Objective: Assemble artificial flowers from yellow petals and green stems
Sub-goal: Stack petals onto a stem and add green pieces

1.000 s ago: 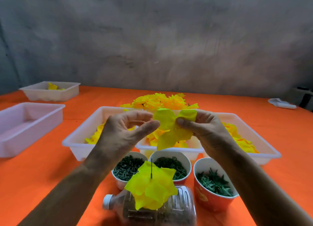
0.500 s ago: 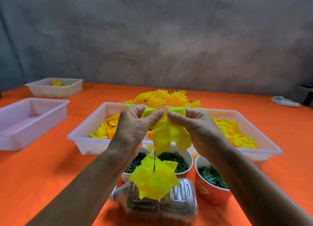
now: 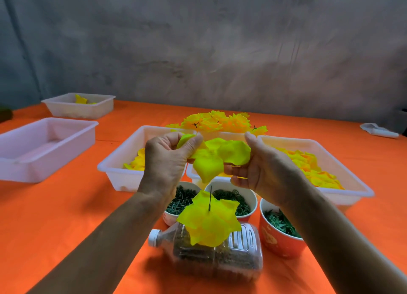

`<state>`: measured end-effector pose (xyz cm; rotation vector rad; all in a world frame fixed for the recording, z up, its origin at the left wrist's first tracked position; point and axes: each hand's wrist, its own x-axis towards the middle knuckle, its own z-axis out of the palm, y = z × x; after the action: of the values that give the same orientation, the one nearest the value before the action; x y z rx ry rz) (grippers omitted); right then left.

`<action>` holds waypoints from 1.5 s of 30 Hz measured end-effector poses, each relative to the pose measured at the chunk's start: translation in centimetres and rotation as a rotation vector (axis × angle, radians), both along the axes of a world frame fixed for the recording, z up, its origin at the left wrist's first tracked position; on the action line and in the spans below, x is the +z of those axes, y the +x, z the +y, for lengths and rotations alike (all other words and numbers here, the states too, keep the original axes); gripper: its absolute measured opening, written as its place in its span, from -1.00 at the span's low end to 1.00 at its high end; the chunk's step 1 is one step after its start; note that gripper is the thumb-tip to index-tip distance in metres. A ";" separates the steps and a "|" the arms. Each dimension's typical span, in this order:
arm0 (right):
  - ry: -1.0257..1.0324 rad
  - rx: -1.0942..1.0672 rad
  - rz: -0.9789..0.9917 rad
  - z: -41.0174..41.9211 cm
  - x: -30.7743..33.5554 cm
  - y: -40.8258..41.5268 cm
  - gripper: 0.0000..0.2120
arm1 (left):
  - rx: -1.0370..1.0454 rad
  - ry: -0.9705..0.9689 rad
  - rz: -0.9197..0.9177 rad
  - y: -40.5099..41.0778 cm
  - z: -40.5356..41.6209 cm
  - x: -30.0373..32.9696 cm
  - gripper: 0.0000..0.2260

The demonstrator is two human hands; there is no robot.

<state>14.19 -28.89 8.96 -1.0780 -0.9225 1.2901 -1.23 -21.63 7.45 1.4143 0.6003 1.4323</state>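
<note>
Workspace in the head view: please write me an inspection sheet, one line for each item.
Surface: orange table, flat.
Job's things: yellow petal piece held in the air between both hands; petal layers threaded on an upright spike above a lying plastic bottle; three cups of green parts; white trays of yellow petals; finished flowers behind them.
Clutter: empty-looking tray at left; a further tray with a few petals; white object far right.
Grips: left hand pinches the petal piece; right hand supports it.
Cables: nothing seen.
Surroundings: grey wall.
</note>
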 end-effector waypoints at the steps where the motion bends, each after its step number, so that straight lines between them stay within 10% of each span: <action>1: -0.015 0.025 0.000 0.0 0.1 0.0 -0.55 | 0.011 0.019 0.011 -0.1 0.0 -0.1 -0.92; 11: 0.072 -0.074 -0.124 0.2 -0.4 -0.4 -0.84 | -0.124 -0.016 0.093 -1.2 -0.5 -0.5 -0.81; 22: 0.827 -0.431 -0.731 -0.7 -1.8 -1.2 -0.93 | 0.078 0.314 0.139 -1.8 -0.2 -1.6 -0.82; 33: 0.998 -0.601 -1.057 -1.1 -2.3 -1.5 -0.89 | -0.353 -0.341 -0.053 -2.4 -0.6 -0.6 -0.72; 41: 0.893 -0.560 -1.008 -1.0 -2.9 -1.2 -0.82 | -0.244 -0.308 -0.035 -1.8 -0.8 -0.7 -0.57; 45: 0.561 -0.444 -0.547 -1.2 -3.0 -0.5 -0.52 | -0.241 -0.301 -0.065 -1.8 -0.5 -1.1 -0.66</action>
<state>13.65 -30.10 5.98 -1.1075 -1.2618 0.3265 -3.02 -22.10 6.36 1.1547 0.5570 1.1404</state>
